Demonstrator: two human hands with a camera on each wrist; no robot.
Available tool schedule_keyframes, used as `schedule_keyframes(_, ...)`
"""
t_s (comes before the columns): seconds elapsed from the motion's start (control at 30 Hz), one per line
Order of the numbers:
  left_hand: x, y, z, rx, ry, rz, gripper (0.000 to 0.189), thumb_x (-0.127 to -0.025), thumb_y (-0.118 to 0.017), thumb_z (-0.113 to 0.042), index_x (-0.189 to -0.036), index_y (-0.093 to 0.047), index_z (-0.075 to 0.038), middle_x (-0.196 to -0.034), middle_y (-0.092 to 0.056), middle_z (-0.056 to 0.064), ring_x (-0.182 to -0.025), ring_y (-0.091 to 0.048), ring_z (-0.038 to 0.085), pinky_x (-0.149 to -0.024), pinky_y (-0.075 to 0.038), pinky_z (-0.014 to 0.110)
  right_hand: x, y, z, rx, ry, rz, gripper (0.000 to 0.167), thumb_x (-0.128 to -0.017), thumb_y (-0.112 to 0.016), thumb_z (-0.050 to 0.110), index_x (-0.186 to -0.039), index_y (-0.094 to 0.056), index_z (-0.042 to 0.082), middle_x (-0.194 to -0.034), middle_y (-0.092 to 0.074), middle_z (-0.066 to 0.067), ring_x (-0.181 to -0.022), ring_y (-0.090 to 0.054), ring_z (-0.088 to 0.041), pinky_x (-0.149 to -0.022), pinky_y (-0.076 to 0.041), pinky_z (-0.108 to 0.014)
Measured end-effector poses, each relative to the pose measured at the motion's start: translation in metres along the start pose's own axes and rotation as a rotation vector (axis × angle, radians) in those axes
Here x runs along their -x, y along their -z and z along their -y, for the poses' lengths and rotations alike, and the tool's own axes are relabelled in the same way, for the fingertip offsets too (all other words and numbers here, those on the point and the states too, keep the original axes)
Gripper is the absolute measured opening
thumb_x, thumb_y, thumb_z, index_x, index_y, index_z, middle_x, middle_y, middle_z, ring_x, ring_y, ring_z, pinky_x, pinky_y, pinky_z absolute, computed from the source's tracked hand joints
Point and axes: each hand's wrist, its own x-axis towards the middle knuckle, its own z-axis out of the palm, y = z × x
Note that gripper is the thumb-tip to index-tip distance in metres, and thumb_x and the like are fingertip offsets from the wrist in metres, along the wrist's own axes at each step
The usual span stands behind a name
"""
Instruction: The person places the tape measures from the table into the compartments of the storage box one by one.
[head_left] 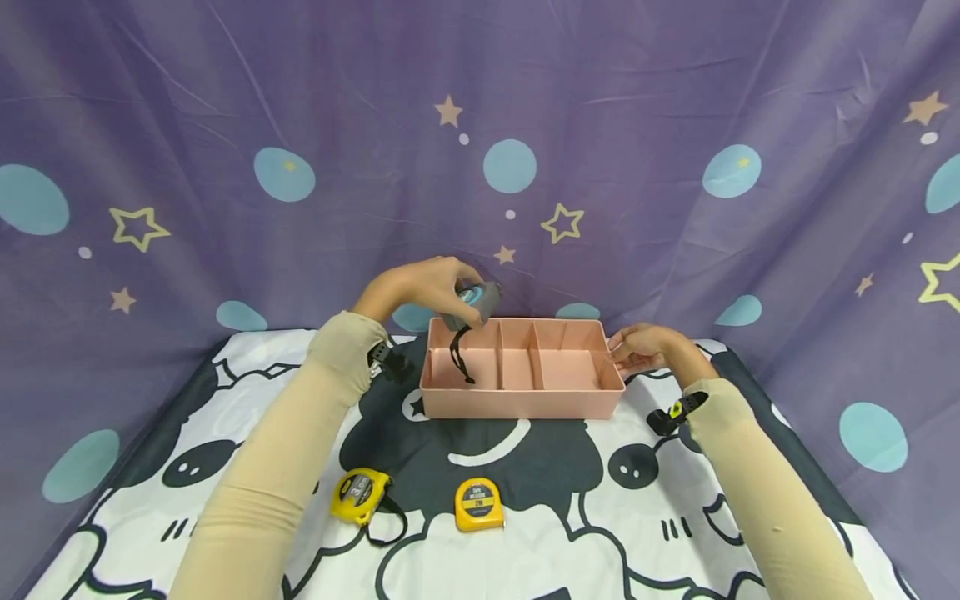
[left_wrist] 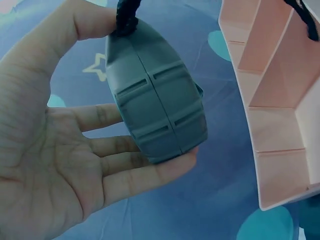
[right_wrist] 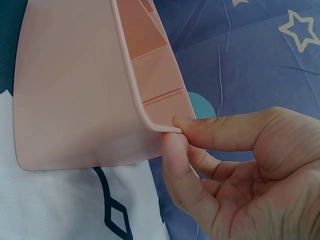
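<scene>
Above the left end of a pink box (head_left: 521,406), my left hand (head_left: 429,285) grips a grey tape measure (left_wrist: 162,97) between thumb and fingers. A black cord (head_left: 458,354) dangles from it over the left compartment. My right hand (head_left: 647,346) is at the box's right end. In the right wrist view, its thumb and index finger (right_wrist: 175,150) pinch the box rim. Three compartments show in the box, split by two dividers. Nearer me lie a yellow tape measure with a black strap (head_left: 360,496) and an orange-yellow tape measure (head_left: 478,504).
The box stands toward the back of a table with a black-and-white cartoon cloth (head_left: 525,567). Directly behind the table hangs a purple curtain (head_left: 622,217) with stars and blue dots. Both wrists wear strapped-on cameras.
</scene>
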Motion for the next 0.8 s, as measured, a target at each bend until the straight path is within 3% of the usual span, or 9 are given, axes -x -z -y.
schedule_keyframes(0.1,-0.003,-0.002,0.006,-0.017,0.011,-0.029,0.082,-0.08,-0.077,-0.047,-0.149,-0.05,-0.01,-0.135,-0.062,0.013,-0.115,-0.062,0.025,-0.092,-0.054,0.042,-0.001,0.0,0.0,-0.018,0.002,0.007,0.013,-0.097,-0.051,-0.006,-0.108,-0.046,0.0,-0.077,-0.06,0.001,-0.07,-0.062,-0.007,-0.07,-0.057,-0.021)
schedule_keyframes(0.2,-0.005,-0.004,0.011,0.009,0.035,-0.063,0.082,-0.081,-0.077,-0.047,-0.149,-0.05,-0.011,-0.127,-0.063,0.013,-0.101,-0.066,0.023,-0.086,-0.055,0.04,-0.002,-0.001,0.0,-0.028,-0.001,0.007,0.013,-0.098,-0.051,-0.006,-0.108,-0.045,0.0,-0.077,-0.061,0.001,-0.07,-0.062,-0.008,-0.07,-0.057,-0.022)
schedule_keyframes(0.3,-0.005,-0.006,0.013,0.111,0.074,-0.101,0.082,-0.082,-0.076,-0.045,-0.15,-0.047,-0.009,-0.13,-0.062,0.014,-0.092,-0.07,0.022,-0.084,-0.059,0.04,-0.003,-0.001,-0.001,-0.022,-0.001,0.008,0.013,-0.098,-0.051,-0.005,-0.108,-0.044,0.0,-0.076,-0.061,0.001,-0.07,-0.062,-0.007,-0.07,-0.057,-0.022)
schedule_keyframes(0.47,-0.006,-0.009,0.018,0.26,0.127,-0.176,0.084,-0.081,-0.077,-0.042,-0.151,-0.046,-0.008,-0.138,-0.058,0.013,-0.103,-0.07,0.026,-0.086,-0.061,0.044,-0.004,0.0,0.001,-0.018,0.0,0.003,0.013,-0.099,-0.052,-0.004,-0.108,-0.044,0.0,-0.076,-0.06,0.001,-0.071,-0.062,-0.008,-0.071,-0.057,-0.022)
schedule_keyframes(0.6,-0.008,-0.013,0.02,0.276,0.15,-0.204,0.085,-0.08,-0.077,-0.043,-0.151,-0.045,-0.007,-0.137,-0.058,0.014,-0.104,-0.069,0.027,-0.087,-0.061,0.045,-0.003,0.0,0.002,-0.024,-0.003,0.004,0.013,-0.099,-0.052,-0.005,-0.108,-0.044,0.0,-0.076,-0.06,0.0,-0.07,-0.062,-0.008,-0.07,-0.057,-0.022)
schedule_keyframes(0.8,-0.01,-0.016,0.022,0.248,0.162,-0.196,0.085,-0.079,-0.077,-0.046,-0.149,-0.048,-0.006,-0.141,-0.057,0.013,-0.103,-0.068,0.025,-0.079,-0.062,0.039,-0.001,-0.001,0.001,-0.009,-0.01,-0.01,0.013,-0.098,-0.053,-0.005,-0.107,-0.046,0.0,-0.078,-0.06,0.0,-0.071,-0.061,-0.009,-0.071,-0.057,-0.022)
